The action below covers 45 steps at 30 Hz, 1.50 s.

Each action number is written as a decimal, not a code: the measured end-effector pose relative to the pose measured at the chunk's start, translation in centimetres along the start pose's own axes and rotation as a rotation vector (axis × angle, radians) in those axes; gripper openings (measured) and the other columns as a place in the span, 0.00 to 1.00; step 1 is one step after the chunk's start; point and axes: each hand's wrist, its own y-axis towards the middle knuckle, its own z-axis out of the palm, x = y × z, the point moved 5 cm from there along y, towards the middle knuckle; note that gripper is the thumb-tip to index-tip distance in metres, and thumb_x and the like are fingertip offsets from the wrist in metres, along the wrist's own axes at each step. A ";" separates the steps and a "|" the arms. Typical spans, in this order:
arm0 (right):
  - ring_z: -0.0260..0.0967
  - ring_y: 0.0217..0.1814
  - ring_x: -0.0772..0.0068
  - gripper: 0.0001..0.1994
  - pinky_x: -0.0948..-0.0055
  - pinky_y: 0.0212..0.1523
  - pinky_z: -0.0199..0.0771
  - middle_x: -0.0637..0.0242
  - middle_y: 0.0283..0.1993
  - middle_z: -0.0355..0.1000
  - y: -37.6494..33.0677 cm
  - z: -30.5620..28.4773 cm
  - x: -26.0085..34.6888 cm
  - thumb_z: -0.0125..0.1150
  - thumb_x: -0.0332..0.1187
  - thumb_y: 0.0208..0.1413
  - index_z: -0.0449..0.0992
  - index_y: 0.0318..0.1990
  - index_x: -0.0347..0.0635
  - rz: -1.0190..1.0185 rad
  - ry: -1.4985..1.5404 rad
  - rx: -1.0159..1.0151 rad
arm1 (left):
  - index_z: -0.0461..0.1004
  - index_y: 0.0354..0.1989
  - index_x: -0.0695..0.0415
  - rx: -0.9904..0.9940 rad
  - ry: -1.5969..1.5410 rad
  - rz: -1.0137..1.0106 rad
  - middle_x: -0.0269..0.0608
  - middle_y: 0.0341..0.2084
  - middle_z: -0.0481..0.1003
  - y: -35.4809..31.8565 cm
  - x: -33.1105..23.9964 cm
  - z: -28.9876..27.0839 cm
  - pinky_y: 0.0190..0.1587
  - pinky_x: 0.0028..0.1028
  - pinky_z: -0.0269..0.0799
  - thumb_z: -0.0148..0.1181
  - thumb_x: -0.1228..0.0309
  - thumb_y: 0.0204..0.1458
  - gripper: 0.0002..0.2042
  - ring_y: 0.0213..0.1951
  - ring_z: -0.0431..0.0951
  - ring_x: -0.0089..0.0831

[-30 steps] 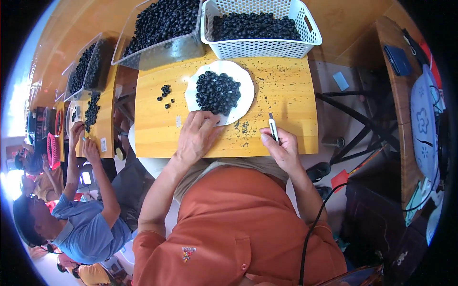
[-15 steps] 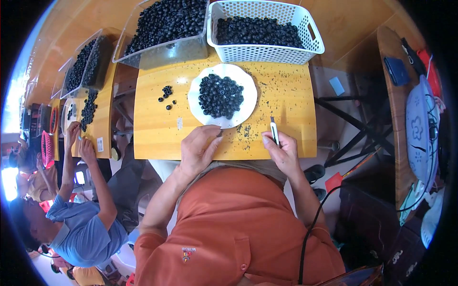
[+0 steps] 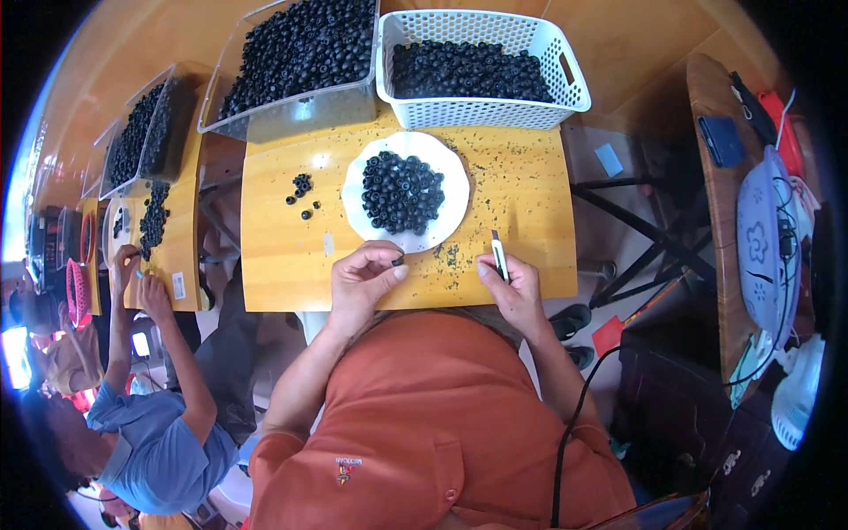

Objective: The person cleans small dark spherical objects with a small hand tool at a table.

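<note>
Between the thumb and fingertips of my left hand (image 3: 362, 281) sits one small black ring-like part (image 3: 397, 261), just off the near rim of the plate. My right hand (image 3: 517, 290) is closed around a white utility knife (image 3: 501, 258), its blade pointing up and away from me. In front of both hands stands a white scalloped plate (image 3: 455, 212), heaped with black ring-shaped parts (image 3: 402, 193). A few loose black parts (image 3: 302, 184) lie on the wooden table (image 3: 274, 265) to its left. Dark shavings (image 3: 450, 258) are scattered around the plate.
At the table's far side stand a clear bin (image 3: 318, 110) and a white perforated basket (image 3: 486, 113), both holding many black parts. A co-worker in a blue shirt (image 3: 163, 455) works at another table on the left. A purple tray (image 3: 758, 238) rests on the right.
My left hand now shows the black part more plainly at its fingertips. The view has shifted slightly, so table and plate sit lower. The knife stays in my right hand.
</note>
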 end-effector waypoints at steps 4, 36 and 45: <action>0.63 0.29 0.87 0.09 0.81 0.30 0.65 0.74 0.28 0.71 -0.1 0.1 -0.3 0.61 0.31 0.60 0.78 0.41 0.32 -0.087 -0.046 -0.051 | 0.77 0.40 0.64 0.019 -0.212 -0.157 0.40 0.41 0.76 0.3 0.2 0.0 0.48 0.30 0.79 0.61 0.83 0.54 0.06 0.40 0.80 0.29; 0.66 0.29 0.83 0.11 0.77 0.33 0.69 0.69 0.26 0.73 -0.5 0.7 1.2 0.62 0.33 0.58 0.78 0.41 0.32 -0.052 -0.208 -0.207 | 0.76 0.41 0.61 0.163 -0.444 -0.296 0.41 0.37 0.80 3.1 0.2 0.3 0.41 0.28 0.82 0.59 0.84 0.54 0.08 0.37 0.82 0.29; 0.67 0.30 0.82 0.12 0.77 0.33 0.68 0.65 0.27 0.73 -0.5 1.7 4.6 0.61 0.33 0.59 0.78 0.43 0.32 -0.101 -0.182 -0.122 | 0.75 0.41 0.60 0.140 -0.463 -0.282 0.40 0.38 0.79 3.7 -1.6 1.3 0.44 0.27 0.81 0.58 0.81 0.56 0.06 0.39 0.81 0.28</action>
